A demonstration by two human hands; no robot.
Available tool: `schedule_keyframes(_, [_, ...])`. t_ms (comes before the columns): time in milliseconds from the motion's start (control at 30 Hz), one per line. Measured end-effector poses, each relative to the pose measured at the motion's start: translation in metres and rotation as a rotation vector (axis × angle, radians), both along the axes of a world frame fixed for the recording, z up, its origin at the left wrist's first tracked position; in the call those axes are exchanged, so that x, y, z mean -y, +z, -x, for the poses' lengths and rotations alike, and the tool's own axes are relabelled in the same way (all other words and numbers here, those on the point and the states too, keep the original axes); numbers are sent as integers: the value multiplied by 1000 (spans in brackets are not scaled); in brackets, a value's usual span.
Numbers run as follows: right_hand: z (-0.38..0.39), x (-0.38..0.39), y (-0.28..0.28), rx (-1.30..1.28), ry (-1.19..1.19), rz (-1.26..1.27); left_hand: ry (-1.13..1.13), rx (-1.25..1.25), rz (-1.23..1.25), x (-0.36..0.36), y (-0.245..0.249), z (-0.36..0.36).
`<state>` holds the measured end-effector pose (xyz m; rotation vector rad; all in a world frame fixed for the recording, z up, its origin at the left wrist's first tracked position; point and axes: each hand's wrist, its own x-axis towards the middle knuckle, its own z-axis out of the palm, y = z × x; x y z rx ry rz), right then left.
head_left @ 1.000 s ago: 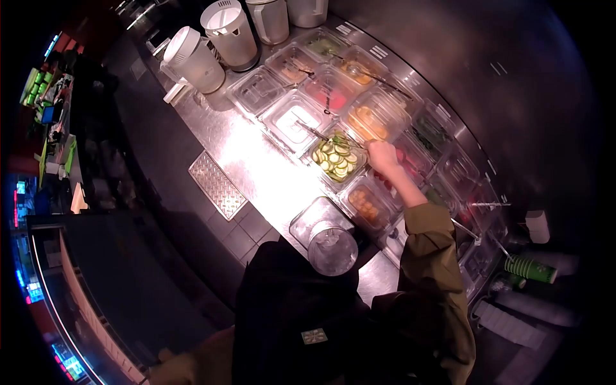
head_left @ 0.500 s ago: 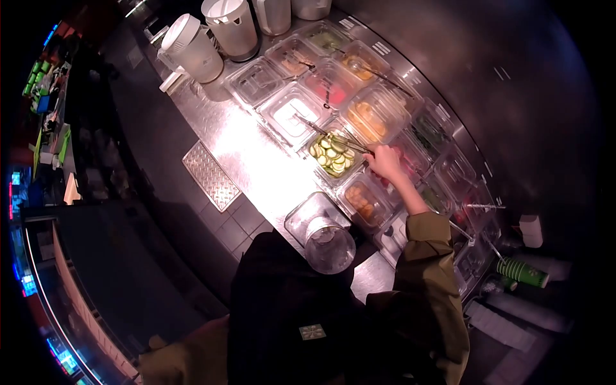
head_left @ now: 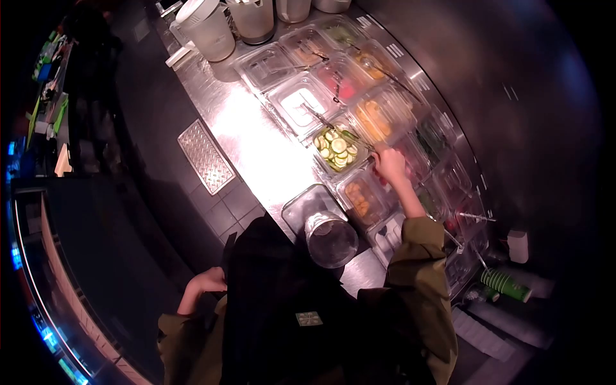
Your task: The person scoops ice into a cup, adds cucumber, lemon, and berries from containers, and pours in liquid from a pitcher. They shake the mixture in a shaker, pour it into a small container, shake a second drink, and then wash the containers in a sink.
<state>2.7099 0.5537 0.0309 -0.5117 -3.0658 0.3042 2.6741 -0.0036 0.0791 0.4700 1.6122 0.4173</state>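
Observation:
My right hand [head_left: 390,165] is closed around the handle end of a pair of metal tongs [head_left: 360,142]. The tongs reach toward a clear container of sliced cucumber or zucchini [head_left: 335,149]; whether their tips touch the slices is hard to see. Just in front of that hand is a container of orange-brown pieces [head_left: 362,197]. My left hand [head_left: 210,280] is bent in against the dark apron [head_left: 269,282] at my side, and its fingers are mostly hidden. On the counter close to my body stands a clear round cup [head_left: 331,242].
Several lidded clear food containers, one with yellow-orange food [head_left: 374,119], fill the steel counter [head_left: 253,144]. White pitchers [head_left: 206,32] stand at the far end. Green stacked cups [head_left: 507,283] lie at the right. A metal floor plate [head_left: 206,157] is at the left.
My left hand has come into view beside the apron. My right hand stays by the sliced vegetables with the tongs, while the whole view has shifted slightly.

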Motion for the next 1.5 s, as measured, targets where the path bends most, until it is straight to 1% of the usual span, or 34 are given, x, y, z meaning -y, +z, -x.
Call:
schedule_keyframes(67, [-12, 12, 18, -108, 36, 20, 15, -28, 22, 2, 1, 0])
schedule_keyframes(133, [-31, 34, 61, -212, 56, 73, 32, -56, 10, -3, 9, 3])
schedule_keyframes(200, [-56, 56, 95, -343, 61, 123, -10, -79, -27, -2, 5, 8])
schedule_keyframes(267, [-81, 83, 139, -357, 1, 179, -41, -73, -44, 0, -5, 12])
schedule_keyframes(333, [-104, 105, 170, -406, -7, 208, -103, -90, -97, -6, -6, 19])
schedule_keyframes(433, [-132, 131, 201, -455, -34, 240, -176, -58, -129, -22, -4, 32])
schedule_keyframes(467, [-146, 141, 208, -476, -18, 186, -192, -28, -156, -26, -5, 36])
schedule_keyframes(500, [-151, 149, 216, -448, -59, 204, -193, -1, -175, -28, -6, 39])
schedule_keyframes(600, [-167, 161, 222, -417, -89, 209, -215, 174, -247, -27, -12, 49])
schedule_keyframes(667, [-173, 166, 223, -417, -90, 221, -229, 215, -322, -18, -31, 52])
schedule_keyframes(700, [-174, 167, 224, -371, -74, 235, -234, 235, -359, -20, -30, 53])
schedule_keyframes(800, [-175, 167, 221, -255, -33, 261, -281, 173, -358, -24, -25, 57])
schedule_keyframes(900, [-173, 170, 228, -238, -247, 425, -338, 141, -294, -42, -1, 61])
schedule_keyframes(933, [-179, 167, 219, -362, -325, 496, -293, 170, -445, -32, -16, 61])
schedule_keyframes(967, [-185, 163, 204, -493, -482, 670, -245, 202, -592, -15, -44, 59])
schedule_keyframes(1033, [-184, 144, 190, -509, -735, 950, -188, 260, -697, -2, -64, 60])
schedule_keyframes(1100, [-179, 124, 153, -417, -583, 589, -199, 269, -571, -8, -58, 66])
schedule_keyframes(1133, [-168, 120, 149, -310, -661, 633, -217, 255, -484, -14, -51, 68])
schedule_keyframes(1167, [-162, 114, 129, -345, -615, 538, -255, 197, -352, -35, -21, 71])
schedule_keyframes(1200, [-156, 106, 111, -365, -603, 614, -294, 130, -224, -52, -4, 79])
schedule_keyframes(1233, [-148, 99, 100, -388, -590, 688, -435, -23, -121, -62, -6, 93])
schedule_keyframes(1300, [-133, 90, 86, -369, -709, 984, -713, -336, 93, -84, -12, 122])
schedule_keyframes(1333, [-128, 89, 82, -360, -765, 1135, -594, -584, 138, -113, 11, 130])
schedule_keyframes(1367, [-126, 89, 75, -357, -789, 1182, -522, -818, 29, -142, 25, 137])
schedule_keyframes(1400, [-125, 90, 69, -357, -813, 1229, -442, -969, -218, -166, 14, 149])
schedule_keyframes(1433, [-124, 90, 67, -359, -836, 1273, -300, -972, -341, -212, 26, 150])
schedule_keyframes(1467, [-121, 96, 68, -381, -883, 1236, -329, -955, -392, -256, 20, 157])
schedule_keyframes(1500, [-129, 102, 65, -463, -788, 1264, -259, -857, -567, -304, 20, 155])
